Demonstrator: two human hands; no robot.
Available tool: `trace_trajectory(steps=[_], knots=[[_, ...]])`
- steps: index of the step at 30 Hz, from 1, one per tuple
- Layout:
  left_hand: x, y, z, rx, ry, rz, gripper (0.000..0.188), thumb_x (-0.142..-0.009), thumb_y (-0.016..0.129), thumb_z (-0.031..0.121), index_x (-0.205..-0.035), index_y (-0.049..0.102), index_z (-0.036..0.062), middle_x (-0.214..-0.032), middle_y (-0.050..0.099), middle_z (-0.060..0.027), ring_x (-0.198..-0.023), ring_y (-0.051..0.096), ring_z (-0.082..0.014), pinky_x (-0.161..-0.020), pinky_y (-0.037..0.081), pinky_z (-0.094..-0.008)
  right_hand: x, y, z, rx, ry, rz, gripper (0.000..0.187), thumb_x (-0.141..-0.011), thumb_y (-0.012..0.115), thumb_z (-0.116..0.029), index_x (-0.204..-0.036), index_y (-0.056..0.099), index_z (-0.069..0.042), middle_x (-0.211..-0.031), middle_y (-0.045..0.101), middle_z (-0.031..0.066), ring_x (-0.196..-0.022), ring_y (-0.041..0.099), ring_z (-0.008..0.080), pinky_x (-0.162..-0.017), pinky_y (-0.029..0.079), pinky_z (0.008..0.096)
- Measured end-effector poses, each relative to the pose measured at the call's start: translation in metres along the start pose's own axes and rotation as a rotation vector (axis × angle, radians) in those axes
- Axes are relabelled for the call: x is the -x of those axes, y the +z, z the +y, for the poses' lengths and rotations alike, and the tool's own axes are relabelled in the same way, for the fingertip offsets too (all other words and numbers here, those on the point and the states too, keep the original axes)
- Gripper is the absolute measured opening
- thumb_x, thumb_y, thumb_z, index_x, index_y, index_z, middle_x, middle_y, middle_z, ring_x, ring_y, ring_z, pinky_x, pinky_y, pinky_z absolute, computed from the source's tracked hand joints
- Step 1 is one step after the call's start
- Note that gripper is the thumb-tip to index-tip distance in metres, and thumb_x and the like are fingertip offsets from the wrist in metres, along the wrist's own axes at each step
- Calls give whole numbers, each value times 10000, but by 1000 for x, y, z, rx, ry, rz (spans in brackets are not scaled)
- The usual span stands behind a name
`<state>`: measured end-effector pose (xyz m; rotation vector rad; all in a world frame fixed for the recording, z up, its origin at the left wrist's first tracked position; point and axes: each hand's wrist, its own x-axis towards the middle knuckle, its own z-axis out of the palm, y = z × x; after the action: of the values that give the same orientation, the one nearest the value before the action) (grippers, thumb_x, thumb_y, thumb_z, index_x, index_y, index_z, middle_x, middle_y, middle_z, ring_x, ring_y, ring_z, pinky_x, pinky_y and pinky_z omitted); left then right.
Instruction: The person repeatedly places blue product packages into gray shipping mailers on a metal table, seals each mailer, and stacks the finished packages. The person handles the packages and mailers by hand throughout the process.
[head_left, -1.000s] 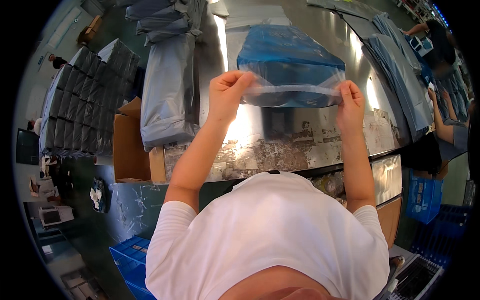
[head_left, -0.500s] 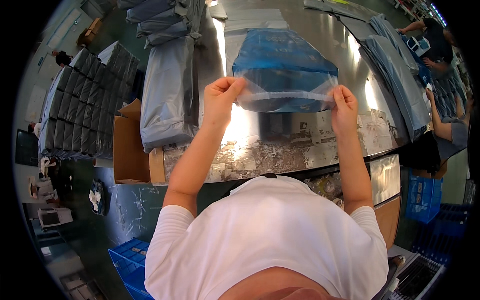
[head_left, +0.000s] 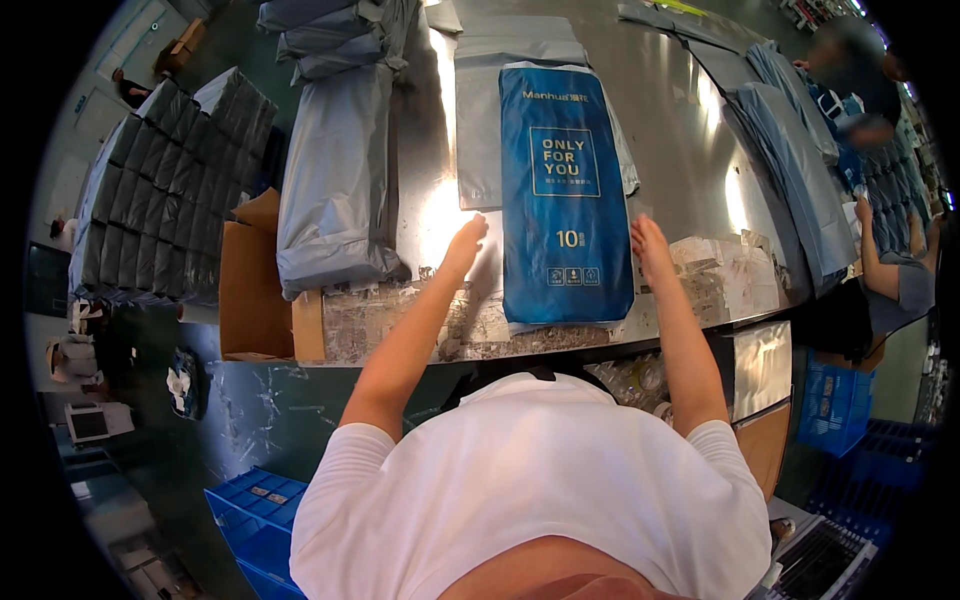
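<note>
A long blue plastic package (head_left: 567, 215) with pale printing lies lengthwise on the metal worktable (head_left: 690, 190), its near end close to the front edge. My left hand (head_left: 467, 241) hovers just left of the package, fingers loosely apart and holding nothing. To the right of it my right hand (head_left: 649, 243) is held near its side with fingers stretched forward, also without anything in the grasp. Flat grey plastic bags (head_left: 482, 150) lie beneath and behind the package.
On the table's left side lies a bulky grey wrapped bundle (head_left: 337, 190), with more grey bundles behind. A cardboard box (head_left: 258, 290) stands at the left corner. Grey bags (head_left: 800, 165) drape along the right edge, where a co-worker's arm (head_left: 880, 262) shows. Blue crates (head_left: 262, 525) sit on the floor.
The blue package, held up by its clear end between both hands before, now rests on the table with its printed face up. Both hands have let go and moved down beside it.
</note>
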<state>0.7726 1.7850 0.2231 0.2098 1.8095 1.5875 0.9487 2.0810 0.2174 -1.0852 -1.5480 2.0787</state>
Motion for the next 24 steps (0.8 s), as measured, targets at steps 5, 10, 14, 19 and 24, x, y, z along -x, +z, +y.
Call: trace_trajectory(steps=[5, 10, 14, 19, 24], knots=[[15, 42, -34, 3, 26, -115, 610, -923, 288, 422, -1335, 213, -21, -1271, 399, -178, -1155, 405, -261, -994, 278, -317, 31, 33, 1, 191, 68, -224, 605, -846, 559, -186, -1332, 218, -70, -1236, 412, 135, -1110, 428, 250, -912, 376, 368], [97, 6, -61, -350, 168, -441, 593, -931, 247, 432, -1337, 242, 0, -1342, 320, -149, -1231, 326, -221, -1014, 276, -312, 95, 8, 29, 284, 19, -265, 529, -857, 539, -177, -1291, 265, -51, -1222, 417, 147, -1071, 453, 238, -879, 404, 366], [73, -55, -27, -176, -566, -776, 459, -899, 387, 388, -904, 610, -12, -773, 634, -133, -660, 584, -158, -649, 465, -283, 70, -58, 26, 253, 550, -427, 286, -871, 511, -261, -996, 528, -4, -850, 597, 122, -738, 592, 200, -679, 483, 310], [-100, -44, 14, -983, 809, 198, 283, -688, 572, 26, -970, 578, 26, -1091, 546, -147, -1016, 496, -309, -866, 415, -353, -120, 1, -14, 852, -601, -172, 203, -829, 470, -52, -1012, 545, -8, -840, 621, 122, -756, 609, 202, -681, 470, 291], [-184, -26, 7, -1578, 609, 126, 160, -717, 531, 78, -866, 586, 58, -970, 584, -105, -928, 554, -256, -750, 482, -343, -171, 68, -40, 1238, -527, -354, 345, -775, 515, -121, -1114, 518, -54, -1027, 588, 150, -961, 558, 290, -817, 438, 336]])
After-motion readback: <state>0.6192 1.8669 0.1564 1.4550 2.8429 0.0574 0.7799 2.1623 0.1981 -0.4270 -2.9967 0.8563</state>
